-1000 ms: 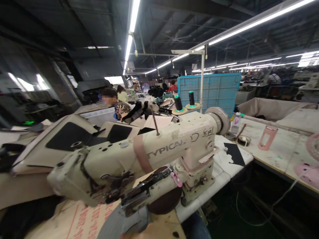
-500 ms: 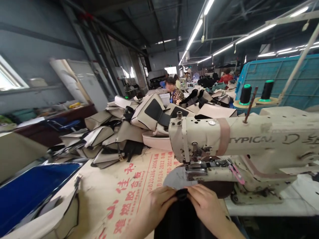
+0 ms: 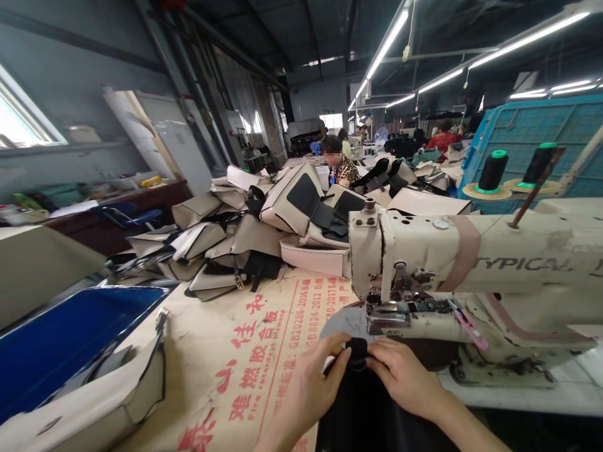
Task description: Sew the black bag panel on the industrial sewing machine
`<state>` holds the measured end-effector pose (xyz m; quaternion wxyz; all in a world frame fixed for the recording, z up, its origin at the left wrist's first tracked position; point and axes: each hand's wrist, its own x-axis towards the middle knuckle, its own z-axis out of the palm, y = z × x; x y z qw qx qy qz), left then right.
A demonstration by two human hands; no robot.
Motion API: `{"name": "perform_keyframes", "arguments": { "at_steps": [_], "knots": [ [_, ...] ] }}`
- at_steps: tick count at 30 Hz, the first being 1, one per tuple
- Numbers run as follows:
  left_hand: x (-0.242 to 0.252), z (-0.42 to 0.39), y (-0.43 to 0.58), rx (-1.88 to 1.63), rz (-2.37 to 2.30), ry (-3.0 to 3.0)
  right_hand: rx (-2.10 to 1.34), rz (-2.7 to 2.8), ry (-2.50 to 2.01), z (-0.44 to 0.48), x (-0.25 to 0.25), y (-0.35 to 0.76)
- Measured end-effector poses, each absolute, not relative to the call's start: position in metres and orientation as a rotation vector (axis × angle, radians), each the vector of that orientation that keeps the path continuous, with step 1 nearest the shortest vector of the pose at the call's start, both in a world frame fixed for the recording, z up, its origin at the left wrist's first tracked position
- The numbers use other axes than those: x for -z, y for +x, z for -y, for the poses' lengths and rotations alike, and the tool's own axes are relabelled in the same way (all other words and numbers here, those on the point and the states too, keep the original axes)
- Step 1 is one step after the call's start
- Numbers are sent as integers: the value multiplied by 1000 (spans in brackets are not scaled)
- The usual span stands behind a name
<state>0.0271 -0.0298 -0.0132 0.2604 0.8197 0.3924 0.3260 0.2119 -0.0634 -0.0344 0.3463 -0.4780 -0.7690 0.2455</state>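
Observation:
Both of my hands pinch the top edge of a black fabric piece (image 3: pixel 365 402) just in front of the needle area of a cream sewing machine (image 3: pixel 475 263). My left hand (image 3: pixel 311 389) grips the fabric's left side with closed fingers. My right hand (image 3: pixel 402 376) grips its right side, fingers pressed together. The fabric hangs down toward me between my arms. A pink clip (image 3: pixel 468 326) hangs on the machine's arm below its head.
A cardboard sheet with red print (image 3: pixel 245 364) covers the table. A heap of beige and black bag pieces (image 3: pixel 245 238) lies behind it. A blue bin (image 3: pixel 61 345) stands at the left, two thread cones (image 3: pixel 492 172) and a blue crate (image 3: pixel 527 138) at the right. A person sits beyond the heap.
The view swung left from the machine's body to its needle end, and my hands came into view holding the black fabric. In the last half second the view shifted slightly left.

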Motion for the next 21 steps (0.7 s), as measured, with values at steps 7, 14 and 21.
{"name": "perform_keyframes", "arguments": {
  "at_steps": [7, 14, 21],
  "knots": [
    [7, 29, 14, -482, -866, 2506, -657, 2032, -1261, 60, 41, 213],
    [-2, 28, 19, -496, -884, 2428, -601, 2097, -1253, 60, 43, 211],
    [-2, 21, 20, -439, -1002, 2509, -411, 2106, -1277, 64, 45, 212]
  ]
}}
